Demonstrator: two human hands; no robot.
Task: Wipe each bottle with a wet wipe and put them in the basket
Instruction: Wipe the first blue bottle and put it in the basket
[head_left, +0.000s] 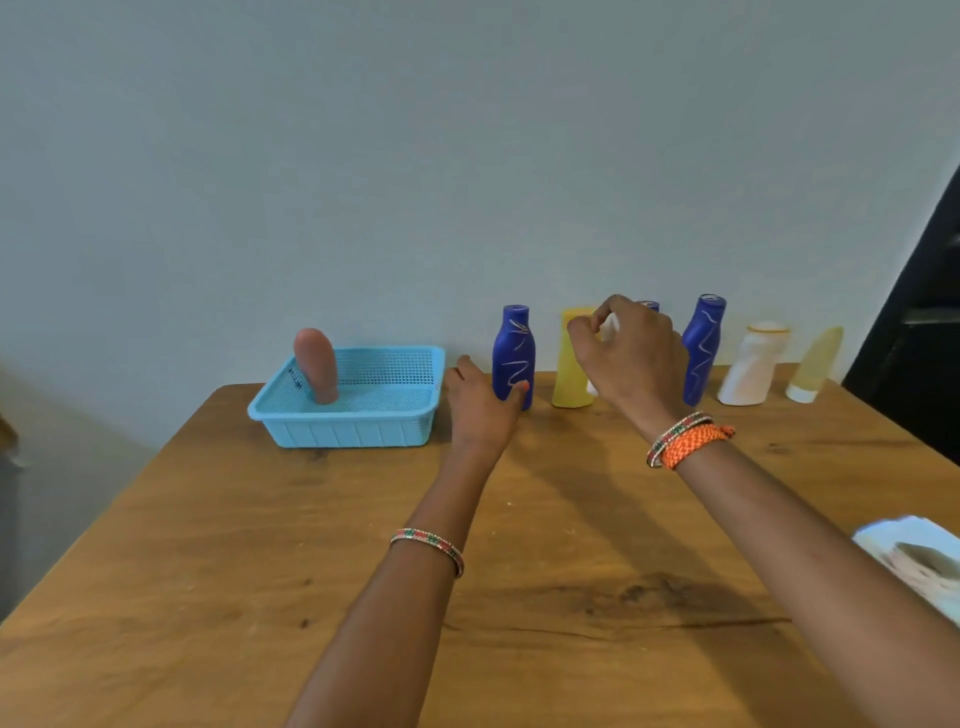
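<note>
Looking down from the head view, you see your left hand (480, 402) curled around the lower body of the leftmost blue bottle (513, 353), thumb on its right side; that bottle stands upright on the wooden surface (363, 545), just right of the basket. Your right hand (631, 353) is raised in front of the bottle row, its fingers pinching a white wet wipe (609, 328).

The light blue basket (358, 410) sits at the far left of the surface, near the wall. One reddish-brown bottle (317, 366) stands inside it, toward its left side.

Right of the held bottle, the row continues along the wall: a yellow bottle (570, 374), partly behind your right hand; a second blue bottle (648, 305) of which only the top shows above that hand; a third blue bottle (702, 348) with pale squiggle lines; a white bottle (750, 371); and a pale yellow bottle (814, 366) standing on its white cap.

A white pack (919, 558) lies at the right edge of the surface, near your right forearm. Both wrists carry beaded bracelets; the right wrist also carries an orange braided band (693, 444).
</note>
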